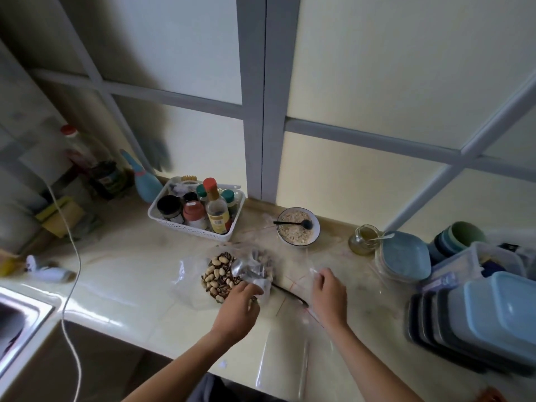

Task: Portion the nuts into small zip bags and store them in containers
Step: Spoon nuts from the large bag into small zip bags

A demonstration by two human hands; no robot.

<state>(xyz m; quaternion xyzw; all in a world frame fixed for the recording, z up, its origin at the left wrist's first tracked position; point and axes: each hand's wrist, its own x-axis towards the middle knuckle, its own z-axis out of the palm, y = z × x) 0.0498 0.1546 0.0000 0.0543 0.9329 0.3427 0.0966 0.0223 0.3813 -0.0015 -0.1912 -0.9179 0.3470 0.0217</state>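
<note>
1. Nearest the camera, a spill is judged the chief risk: the small zip bag (304,285) is thin, clear and limp, and its mouth could fold shut if it is held at one edge only, so nuts would scatter over the counter (130,256).
2. The right hand (329,297) is seen palm-down with fingers curled, the zip bag's upper edge pinched at the fingertips (317,275); more clear bags appear to lie under and beside the wrist.
3. A dark spoon handle (290,293) lies between the two hands, just left of the right fingers; it could be knocked aside.
4. The left hand (240,307) is stretched forward, fingers bent round the near edge of the large nut bag (232,274); a tug there could tip the nuts out.
5. Beyond the fingers stand the oat bowl (298,226) and, far right, the stacked containers (478,323), well apart from both hands.
</note>
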